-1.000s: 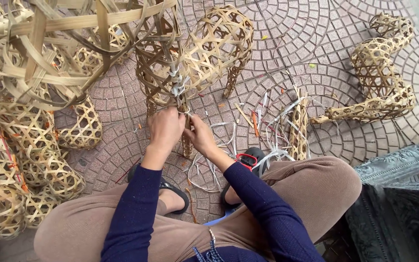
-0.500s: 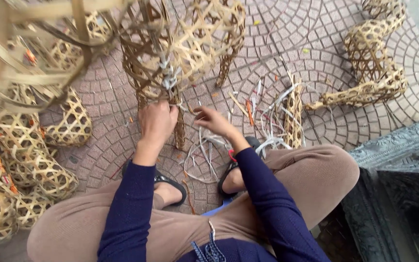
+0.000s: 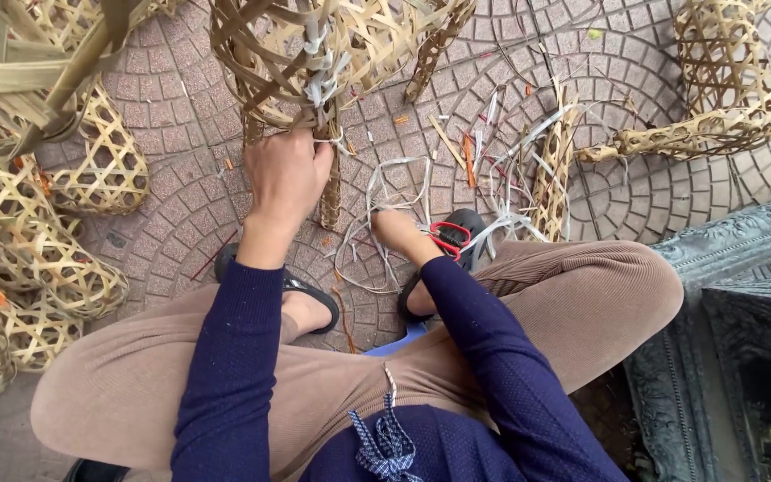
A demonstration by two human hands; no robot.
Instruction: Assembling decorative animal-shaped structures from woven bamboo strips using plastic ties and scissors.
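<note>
Ideally, the left hand (image 3: 286,174) keeps its closed grip on the woven bamboo frame (image 3: 314,54) at upper centre, just under the white binding strips (image 3: 321,67), while the right hand (image 3: 396,230), fingers curled low at centre, draws one loose white strip (image 3: 394,183) cleanly.

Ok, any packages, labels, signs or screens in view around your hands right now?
None: no package, label, sign or screen shows.
Left hand: grips the woven bamboo frame at its pale strap binding.
Right hand: low by the loose white plastic strips on the brick paving.
</note>
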